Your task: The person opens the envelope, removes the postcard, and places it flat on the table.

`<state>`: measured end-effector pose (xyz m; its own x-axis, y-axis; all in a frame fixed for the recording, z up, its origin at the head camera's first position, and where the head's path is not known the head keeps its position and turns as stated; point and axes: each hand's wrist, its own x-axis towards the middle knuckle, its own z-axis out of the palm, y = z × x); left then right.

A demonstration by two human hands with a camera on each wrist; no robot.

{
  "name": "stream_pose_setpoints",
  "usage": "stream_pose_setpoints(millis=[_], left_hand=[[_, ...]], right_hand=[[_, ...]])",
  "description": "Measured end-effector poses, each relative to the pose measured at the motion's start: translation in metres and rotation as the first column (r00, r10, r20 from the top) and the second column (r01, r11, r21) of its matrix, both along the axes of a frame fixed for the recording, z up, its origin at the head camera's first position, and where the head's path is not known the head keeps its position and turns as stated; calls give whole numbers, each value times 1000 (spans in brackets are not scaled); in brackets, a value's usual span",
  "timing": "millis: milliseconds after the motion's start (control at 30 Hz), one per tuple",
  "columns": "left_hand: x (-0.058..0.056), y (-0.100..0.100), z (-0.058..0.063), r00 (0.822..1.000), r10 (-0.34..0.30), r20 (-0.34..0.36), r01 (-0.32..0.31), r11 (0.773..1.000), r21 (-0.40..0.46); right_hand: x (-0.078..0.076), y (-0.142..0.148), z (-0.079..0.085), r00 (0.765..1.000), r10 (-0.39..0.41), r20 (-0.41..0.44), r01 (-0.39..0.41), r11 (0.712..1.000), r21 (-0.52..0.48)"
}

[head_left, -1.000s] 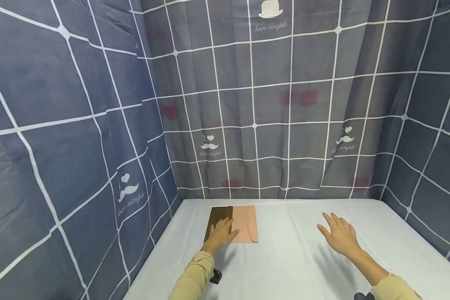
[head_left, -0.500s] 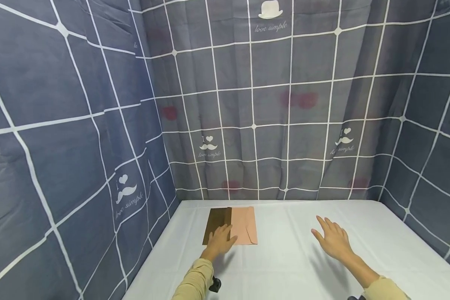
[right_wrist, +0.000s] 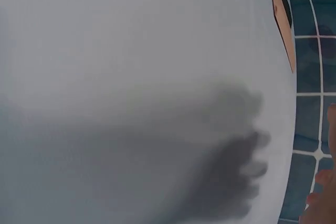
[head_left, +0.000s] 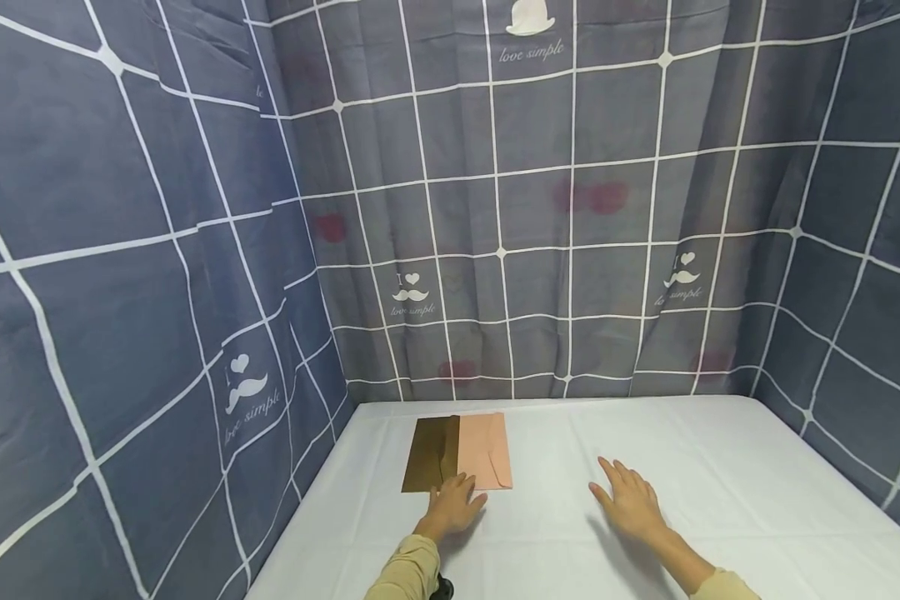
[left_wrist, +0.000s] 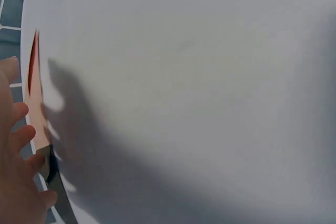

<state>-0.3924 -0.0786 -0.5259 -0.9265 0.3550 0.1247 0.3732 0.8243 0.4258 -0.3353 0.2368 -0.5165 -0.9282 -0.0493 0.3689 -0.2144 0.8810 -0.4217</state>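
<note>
On the white table lie a dark brown envelope (head_left: 428,454) and a pink envelope (head_left: 484,450), side by side with their edges meeting, toward the back left. My left hand (head_left: 453,505) hovers just in front of their near edge, fingers spread and holding nothing; its fingertips overlap that edge in the head view. My right hand (head_left: 630,502) is over the table further right, fingers extended, with its shadow below. The left wrist view shows the left hand (left_wrist: 23,150) at the left border beside the pink envelope (left_wrist: 35,93). In the right wrist view, fingers (right_wrist: 320,192) show at the right border.
The white-covered table (head_left: 555,550) reaches back to a dark grey-blue curtain (head_left: 540,292) with a white grid. Curtains of the same pattern stand at the left (head_left: 120,317) and right (head_left: 870,250) sides.
My left hand has drawn back from over the envelopes toward me and slightly right. My right hand has moved left and nearer to me. The envelopes lie as before.
</note>
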Motion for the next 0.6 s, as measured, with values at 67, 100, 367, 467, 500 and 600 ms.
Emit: stream_pose_setpoints(millis=[67,100,367,467,500,600], left_hand=[[1,1,-3,1000,-2,3,2,1000,-18],[1,1,-5,1000,-2,2,2,1000,-24],[4,8,-15,1000,9,-19,-11,994,-105],[5,9,-15,1000,10,-15,-11,993,-119],[5,10,-14,1000,9,-15,-11,993,-122],[7,12,-13,1000,8,-26,-11,991,-136]], right_hand=[[-1,-8,-5,1000,17,12,-17,1000,-12],[-1,-11,-6,1000,21,17,-21,1000,-16],[3,-23,-16,998,42,56,-40,999,-31],[3,-24,-19,997,44,70,-42,999,-29],[3,-24,-19,997,41,72,-40,999,-24],[2,-23,-21,996,42,74,-41,999,-20]])
